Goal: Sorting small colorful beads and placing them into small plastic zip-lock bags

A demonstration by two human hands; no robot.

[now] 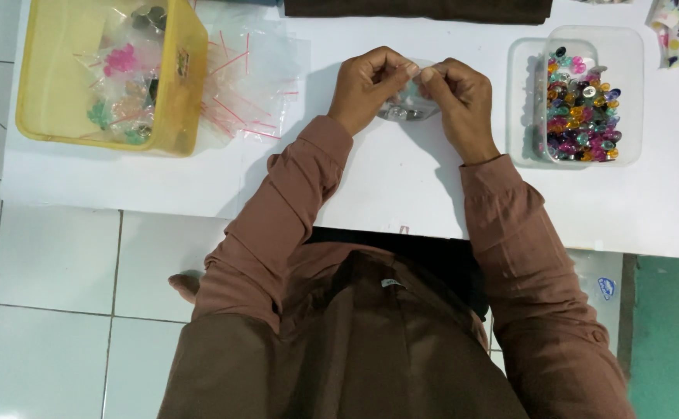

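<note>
Both hands' grip [415, 74] apparently pinching small clear bag [409, 105]

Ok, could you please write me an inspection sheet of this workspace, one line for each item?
Surface: white table, low over a tiled floor.
Job's things: small clear bag with a few beads inside, pinched at its top edge by both hands.
Clutter: clear tray of many-coloured beads at the person's right; yellow tub with filled bags at the left; loose clear bags with red strips beside the tub.
Grippers: left hand and right hand both closed on the bag.
Cables: nothing seen.
Surroundings: dark cloth at the far edge; white floor tiles.
</note>
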